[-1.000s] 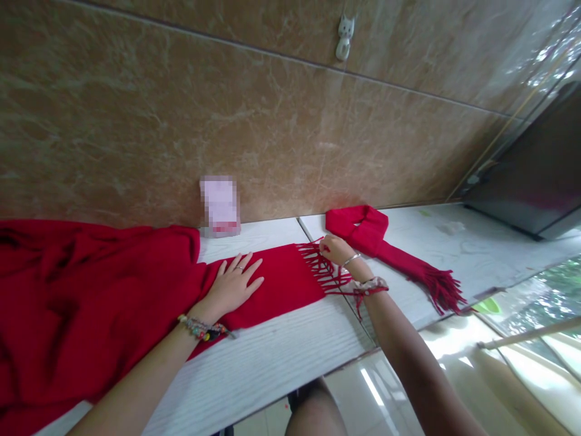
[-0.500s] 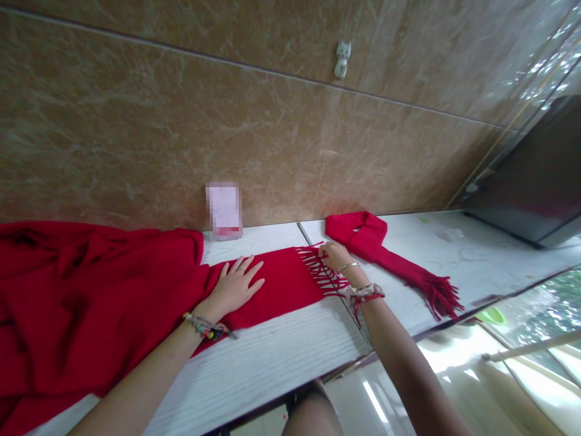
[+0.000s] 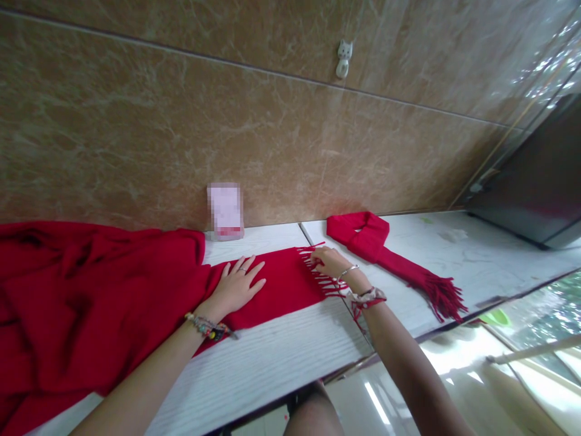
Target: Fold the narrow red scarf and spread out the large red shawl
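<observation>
A red scarf point(image 3: 281, 284) with a fringed end lies spread flat on the white table. My left hand point(image 3: 236, 287) rests on it, palm down with fingers spread, wearing a ring and a beaded bracelet. At the scarf's right end, my right hand point(image 3: 330, 261) is closed, its fingertips pinching strands of the fringe point(image 3: 323, 281). The hand itself partly covers the strands. Leftward, the scarf meets a large heap of red cloth point(image 3: 91, 303); folds hide how they join.
A folded red scarf point(image 3: 376, 242) with a bunched fringe lies to the right on the white table point(image 3: 290, 345). A blurred pale pink object point(image 3: 226, 209) stands against the brown wall. A dark appliance point(image 3: 535, 175) sits far right, and a seam crosses the tabletop.
My right hand has shifted slightly left along the fringe, closer to the scarf's woven edge. My left hand stays flat in the same place.
</observation>
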{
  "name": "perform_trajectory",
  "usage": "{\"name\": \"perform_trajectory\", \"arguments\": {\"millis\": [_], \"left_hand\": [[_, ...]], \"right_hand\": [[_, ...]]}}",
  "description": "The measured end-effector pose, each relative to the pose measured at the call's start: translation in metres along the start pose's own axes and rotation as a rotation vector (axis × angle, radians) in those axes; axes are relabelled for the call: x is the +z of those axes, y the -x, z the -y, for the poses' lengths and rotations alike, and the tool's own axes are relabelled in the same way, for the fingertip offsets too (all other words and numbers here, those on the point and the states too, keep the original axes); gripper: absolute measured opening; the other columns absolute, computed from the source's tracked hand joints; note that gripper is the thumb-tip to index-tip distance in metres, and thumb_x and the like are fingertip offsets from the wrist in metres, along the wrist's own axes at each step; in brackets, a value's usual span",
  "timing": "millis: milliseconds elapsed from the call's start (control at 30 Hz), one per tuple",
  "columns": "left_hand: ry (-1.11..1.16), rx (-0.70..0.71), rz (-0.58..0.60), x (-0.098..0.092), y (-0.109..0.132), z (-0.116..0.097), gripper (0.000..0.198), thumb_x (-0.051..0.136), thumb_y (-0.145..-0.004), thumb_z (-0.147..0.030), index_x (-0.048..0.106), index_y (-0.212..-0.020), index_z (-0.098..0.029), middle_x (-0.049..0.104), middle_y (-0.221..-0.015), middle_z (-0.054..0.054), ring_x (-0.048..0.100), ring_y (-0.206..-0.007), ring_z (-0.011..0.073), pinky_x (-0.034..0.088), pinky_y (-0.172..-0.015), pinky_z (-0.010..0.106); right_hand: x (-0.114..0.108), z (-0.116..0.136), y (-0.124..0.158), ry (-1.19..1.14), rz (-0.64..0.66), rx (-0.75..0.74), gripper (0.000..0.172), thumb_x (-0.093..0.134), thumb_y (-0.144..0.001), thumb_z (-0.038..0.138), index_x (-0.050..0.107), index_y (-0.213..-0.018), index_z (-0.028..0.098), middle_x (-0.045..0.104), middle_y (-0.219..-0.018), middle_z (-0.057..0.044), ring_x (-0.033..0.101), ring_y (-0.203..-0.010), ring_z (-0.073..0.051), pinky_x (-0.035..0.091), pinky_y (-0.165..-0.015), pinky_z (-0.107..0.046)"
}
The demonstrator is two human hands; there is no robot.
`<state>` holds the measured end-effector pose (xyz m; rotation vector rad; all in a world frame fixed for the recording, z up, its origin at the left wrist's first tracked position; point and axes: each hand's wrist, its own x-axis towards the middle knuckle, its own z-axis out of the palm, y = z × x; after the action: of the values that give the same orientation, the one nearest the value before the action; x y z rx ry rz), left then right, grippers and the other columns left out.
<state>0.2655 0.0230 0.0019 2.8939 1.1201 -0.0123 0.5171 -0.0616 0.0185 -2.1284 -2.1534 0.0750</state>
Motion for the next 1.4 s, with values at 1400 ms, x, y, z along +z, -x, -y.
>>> {"name": "perform_trajectory", "arguments": {"millis": [1400], "left_hand": [[0.024, -0.008, 0.001, -0.001, 0.0, 0.0, 0.049, 0.03, -0.089, -0.041, 0.033, -0.136, -0.025, 0.023, -0.146, 0.006, 0.018, -0.133, 0.0257, 0.02, -0.104, 0.05]], "right_hand": [[-0.012, -0.033, 0.015, 0.165, -0.207, 0.385, 0.026, 0.046, -0.074, 0.007, 0.066, -0.087, 0.016, 0.062, -0.097, -0.012, 0.055, -0.094, -0.023, 0.044, -0.073, -0.031]]}}
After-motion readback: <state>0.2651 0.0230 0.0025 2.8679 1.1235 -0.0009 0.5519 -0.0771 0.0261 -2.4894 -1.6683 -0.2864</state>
